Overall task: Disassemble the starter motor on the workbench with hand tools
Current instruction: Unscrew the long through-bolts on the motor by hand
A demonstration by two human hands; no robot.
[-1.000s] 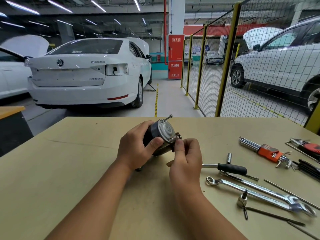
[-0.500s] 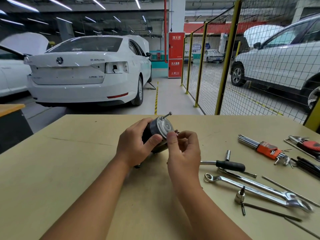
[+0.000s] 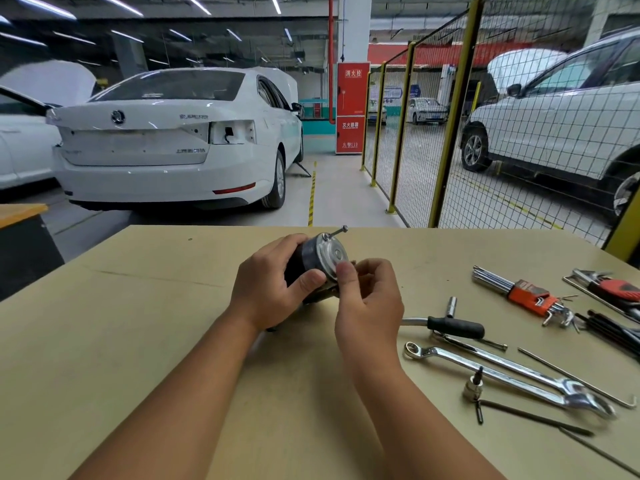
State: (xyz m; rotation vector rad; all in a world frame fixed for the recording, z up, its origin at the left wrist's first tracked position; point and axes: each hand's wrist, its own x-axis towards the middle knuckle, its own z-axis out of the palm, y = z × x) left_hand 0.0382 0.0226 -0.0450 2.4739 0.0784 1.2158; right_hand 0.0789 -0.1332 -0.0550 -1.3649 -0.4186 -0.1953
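Starter motor [image 3: 317, 263] is held just above the tabletop [image 3: 138, 341], L hand [image 3: 273, 289] wrapped round its dark body w/ thumb on the silver end cap, R hand [image 3: 369, 303] w/ fingers curled, thumb and fingertips pinching something small at the cap's lower edge (too small to tell what). Risk, as I judge it: the long bolt [image 3: 335, 232] sticking out up top looks backed out and could drop or roll off, and the cap may pop free if L grip slackens. Count: 1 motor, 2 hands, 1 protruding bolt, 2 wrenches [image 3: 502, 375], 1 black-handled tool [image 3: 453, 327], 1 orange hex-key set [image 3: 530, 294], 1 loose socket [image 3: 472, 388].
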